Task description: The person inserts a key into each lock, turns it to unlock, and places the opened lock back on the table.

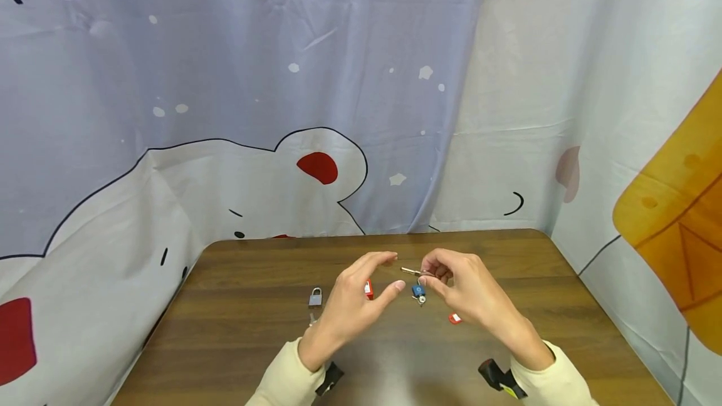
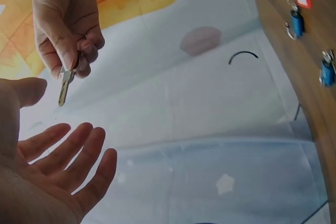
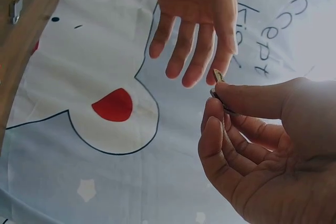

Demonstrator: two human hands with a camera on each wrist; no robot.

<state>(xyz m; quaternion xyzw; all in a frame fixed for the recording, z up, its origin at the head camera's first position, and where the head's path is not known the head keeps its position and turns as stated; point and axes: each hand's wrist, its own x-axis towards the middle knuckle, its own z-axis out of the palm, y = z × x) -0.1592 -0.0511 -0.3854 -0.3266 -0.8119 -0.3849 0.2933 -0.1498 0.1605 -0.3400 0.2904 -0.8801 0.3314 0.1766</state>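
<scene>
Key [image 2: 64, 91]: pinched by right hand [image 1: 468, 284], in no padlock yet
Left hand [image 1: 354, 301]: wide, holding nothing
Blue padlock [image 1: 418, 291]: near right hand, untouched

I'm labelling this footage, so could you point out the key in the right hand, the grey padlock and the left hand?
Key [image 2: 64, 91]: left wrist view, on its blade.
Grey padlock [image 1: 315, 300]: head view, on its body.
Left hand [image 1: 351, 303]: head view, on its back.

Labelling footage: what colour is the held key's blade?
The key's blade looks dull gold, clearest from left wrist.
</scene>
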